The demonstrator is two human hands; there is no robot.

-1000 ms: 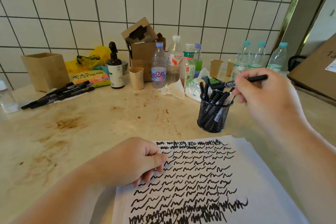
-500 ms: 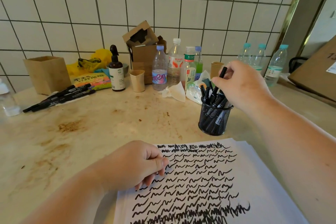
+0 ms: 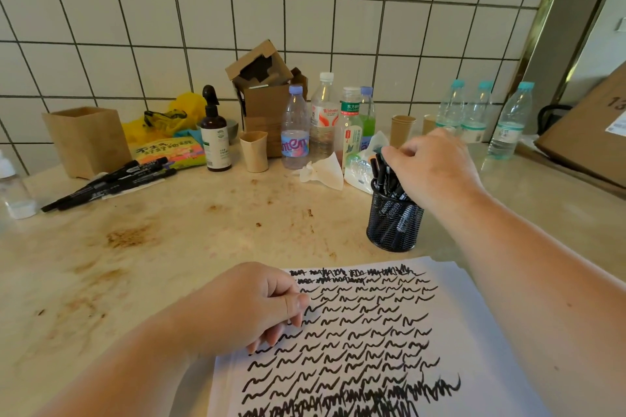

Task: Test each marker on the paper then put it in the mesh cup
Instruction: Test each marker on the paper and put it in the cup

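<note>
So one mesh cup [image 3: 394,223] crammed with black markers [image 3: 384,176] standing roughly upright, too bunched to count. Right hand [image 3: 432,167] sits over them, grip unclear. Left hand [image 3: 257,306], loosely curled and empty, rests on the paper [image 3: 457,332]. About four loose markers [image 3: 111,181] lie pointing left.

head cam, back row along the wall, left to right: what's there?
Wooden box → yellow bag → spray bottle → paper cup → cardboard box → mixed bottles → paper cups → three water bottles → large carton.
</note>
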